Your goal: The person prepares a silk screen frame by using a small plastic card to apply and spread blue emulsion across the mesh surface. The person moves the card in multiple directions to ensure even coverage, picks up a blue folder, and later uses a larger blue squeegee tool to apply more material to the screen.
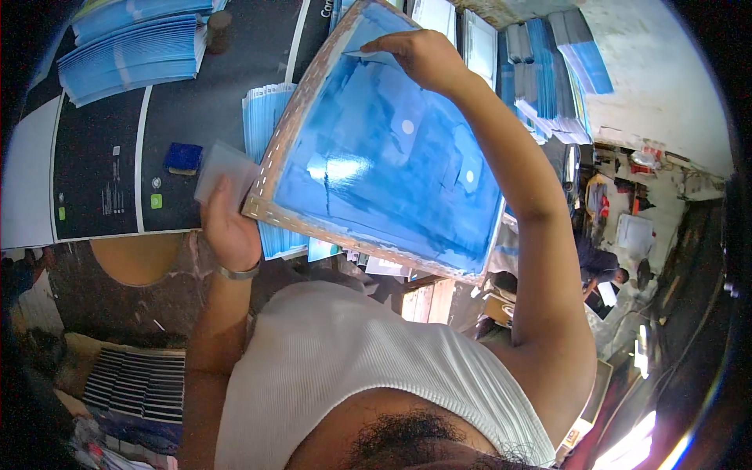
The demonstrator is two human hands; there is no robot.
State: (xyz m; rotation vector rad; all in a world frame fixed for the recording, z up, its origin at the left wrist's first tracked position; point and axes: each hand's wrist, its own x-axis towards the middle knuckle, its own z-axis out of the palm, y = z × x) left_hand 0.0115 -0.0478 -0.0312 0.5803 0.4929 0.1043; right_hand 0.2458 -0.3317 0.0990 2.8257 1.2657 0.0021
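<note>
A wooden screen-printing frame [274, 168] with a glossy blue mesh [384, 172] is tilted in front of me, its wood edged with staples. My right hand [427, 59] reaches over its far part, fingers pinched around a thin pale edge at the mesh; what that is I cannot make out. My left hand [227, 231] grips a translucent plastic card [223, 172] beside the frame's near left corner. Whether it also touches the wood is hidden. Under the frame's left side lies a stack of blue-edged sheets [265, 129].
A dark blue pad [183, 158] rests on the black table [180, 204]. Blue paper stacks [129, 63] stand at the far left, next to a brown cylinder [218, 31]. More bundles [544, 70] line the far right. Another person [599, 262] is bent over in the right background.
</note>
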